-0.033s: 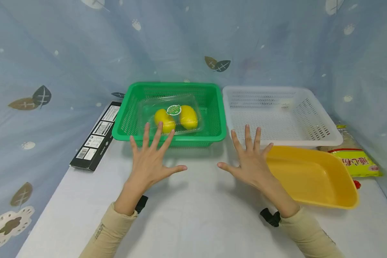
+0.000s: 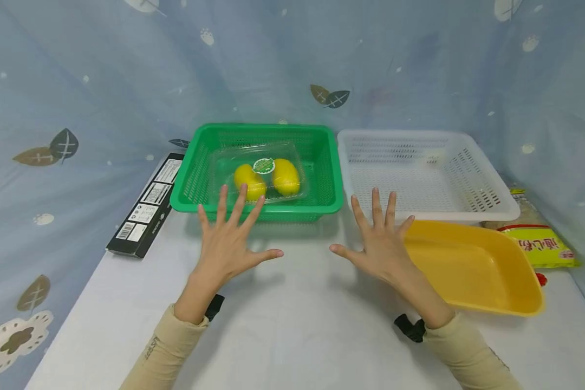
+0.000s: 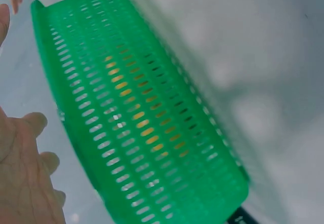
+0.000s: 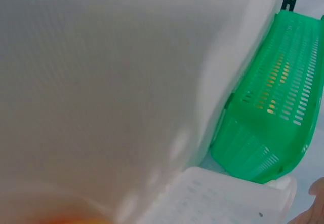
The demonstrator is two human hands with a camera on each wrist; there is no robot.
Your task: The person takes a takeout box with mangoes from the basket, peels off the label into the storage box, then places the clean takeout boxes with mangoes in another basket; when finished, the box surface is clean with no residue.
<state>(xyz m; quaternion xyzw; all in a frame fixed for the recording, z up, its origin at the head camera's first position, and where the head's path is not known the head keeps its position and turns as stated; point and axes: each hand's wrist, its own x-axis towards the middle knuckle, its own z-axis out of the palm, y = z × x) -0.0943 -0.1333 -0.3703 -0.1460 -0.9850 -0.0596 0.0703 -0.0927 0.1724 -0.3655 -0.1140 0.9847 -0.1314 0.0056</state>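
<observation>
My left hand (image 2: 226,250) spreads its fingers wide in front of the green basket (image 2: 185,187), palm down and holding nothing. Its fingertips overlap the basket's front rim in the head view. Inside that basket lies a clear plastic box (image 2: 224,162) with a round green-and-white label and two yellow lemons (image 2: 286,177). To the right, my right hand (image 2: 384,246) is likewise spread, with nothing in it. Its fingers reach toward the white basket (image 2: 395,176), and its wrist side overlaps the yellow tray (image 2: 468,265). The left wrist view shows the green basket's slotted side (image 3: 136,112) beside my palm (image 3: 23,168).
A long black box (image 2: 146,208) with white labels lies left of the green basket. At the right, a yellow-green food packet (image 2: 541,246) sits behind the yellow tray, near a small red item (image 2: 541,279). A patterned blue curtain (image 2: 253,65) surrounds the white-covered table (image 2: 302,330).
</observation>
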